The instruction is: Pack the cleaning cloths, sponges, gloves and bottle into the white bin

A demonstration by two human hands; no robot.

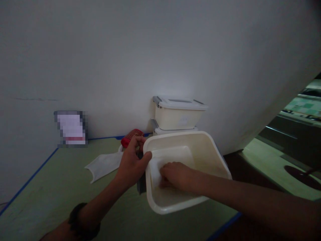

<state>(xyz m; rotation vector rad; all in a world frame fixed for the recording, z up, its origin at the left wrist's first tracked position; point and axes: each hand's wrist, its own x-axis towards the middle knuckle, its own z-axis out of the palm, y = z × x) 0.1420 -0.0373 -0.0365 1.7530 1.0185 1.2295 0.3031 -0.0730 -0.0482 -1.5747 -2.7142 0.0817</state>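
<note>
A cream plastic basin point(177, 208) is tilted over the table, its open side facing me. My left hand point(134, 162) grips the left rim, thumb on the inner edge and fingers curled behind it. Inside the basin, my right hand point(175, 175) presses against the left inner wall with bent, closed fingers. Under its fingertips lies a white piece point(155, 170) that looks like a cloth or wipe; its far part is hidden by the hand. Something dark grey point(141, 185) shows below my left hand, behind the basin; its kind I cannot make out.
Behind the basin, a lidded cream storage box point(178, 117) stands on another box against the wall. A white cloth bag point(106, 164) and a red woven item point(132, 136) lie left on the green table point(50, 190). A blurred-out framed panel point(72, 127) leans at the wall.
</note>
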